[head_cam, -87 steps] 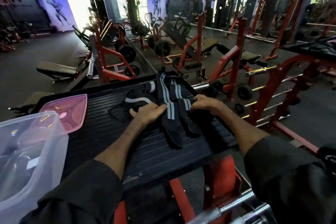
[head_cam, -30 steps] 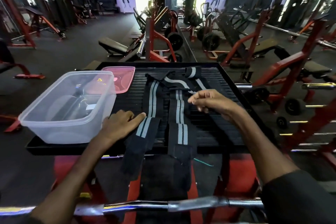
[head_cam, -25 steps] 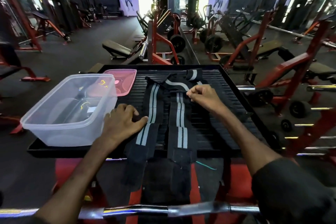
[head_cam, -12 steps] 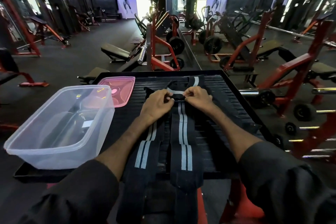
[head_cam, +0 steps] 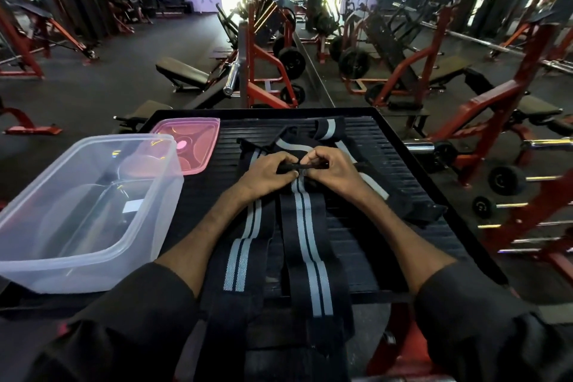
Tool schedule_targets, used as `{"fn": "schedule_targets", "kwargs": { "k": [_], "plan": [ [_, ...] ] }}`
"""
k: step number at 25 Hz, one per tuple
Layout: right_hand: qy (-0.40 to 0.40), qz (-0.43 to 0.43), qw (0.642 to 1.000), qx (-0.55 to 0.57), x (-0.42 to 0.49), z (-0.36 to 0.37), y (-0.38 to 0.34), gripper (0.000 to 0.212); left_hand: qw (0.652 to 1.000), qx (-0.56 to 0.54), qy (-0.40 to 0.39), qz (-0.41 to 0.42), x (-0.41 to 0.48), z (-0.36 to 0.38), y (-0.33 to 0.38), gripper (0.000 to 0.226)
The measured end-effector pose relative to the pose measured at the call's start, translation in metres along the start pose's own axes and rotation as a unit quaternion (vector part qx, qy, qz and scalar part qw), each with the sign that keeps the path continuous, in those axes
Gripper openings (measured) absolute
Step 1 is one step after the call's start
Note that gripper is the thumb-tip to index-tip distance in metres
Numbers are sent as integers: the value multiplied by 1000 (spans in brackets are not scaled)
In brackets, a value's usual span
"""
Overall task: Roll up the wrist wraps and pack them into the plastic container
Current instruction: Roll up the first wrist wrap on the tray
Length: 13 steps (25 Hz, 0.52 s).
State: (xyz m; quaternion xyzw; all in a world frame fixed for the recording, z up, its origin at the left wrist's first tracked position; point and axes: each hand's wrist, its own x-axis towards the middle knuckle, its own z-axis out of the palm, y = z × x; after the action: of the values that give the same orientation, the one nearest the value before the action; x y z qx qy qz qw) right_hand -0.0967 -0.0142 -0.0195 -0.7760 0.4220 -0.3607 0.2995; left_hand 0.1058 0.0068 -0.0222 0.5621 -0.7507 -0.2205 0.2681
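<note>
A person's two bare forearms reach forward from dark sleeves over a black ribbed platform [head_cam: 387,164] in a gym. The left hand [head_cam: 269,172] and right hand [head_cam: 333,169] meet near the middle of the platform, knuckles up, fingers curled inward. Both are closed in a pinch on the far end of the middle wrist wrap [head_cam: 305,226], gripping a thin dark edge of it between thumbs and fingertips. This black wrap with two pale grey stripes lies flat and runs straight back toward the person, its near end hanging over the platform's front edge. A second striped wrap [head_cam: 245,245] lies just beside it on the left, under the left forearm, also draping over the front edge. More wrap material [head_cam: 325,129] lies bunched beyond the hands, and another strip trails off to the right. A clear plastic container [head_cam: 77,211] sits open on the platform's left side, well apart from the hands. Its pink lid [head_cam: 192,146] lies flat just behind it.
</note>
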Motion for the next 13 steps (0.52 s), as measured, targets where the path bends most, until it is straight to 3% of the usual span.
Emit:
{"fn": "schedule_targets", "kwargs": {
  "k": [3,7,11,13],
  "plan": [
    [-25,-25,999,26,-11,-3,-7,21,998,-30,27,44,-11,0,-5,16],
    [-155,127,965,172,-13,-21,-26,22,990,-65,88,90,-25,4,-6,18],
    [-79,150,968,186,-9,-18,-25,15,982,-93,129,102,-26,1,5,22],
    [-93,151,972,156,-13,-15,-20,22,979,-100,134,118,-30,-1,12,23]
  ]
}}
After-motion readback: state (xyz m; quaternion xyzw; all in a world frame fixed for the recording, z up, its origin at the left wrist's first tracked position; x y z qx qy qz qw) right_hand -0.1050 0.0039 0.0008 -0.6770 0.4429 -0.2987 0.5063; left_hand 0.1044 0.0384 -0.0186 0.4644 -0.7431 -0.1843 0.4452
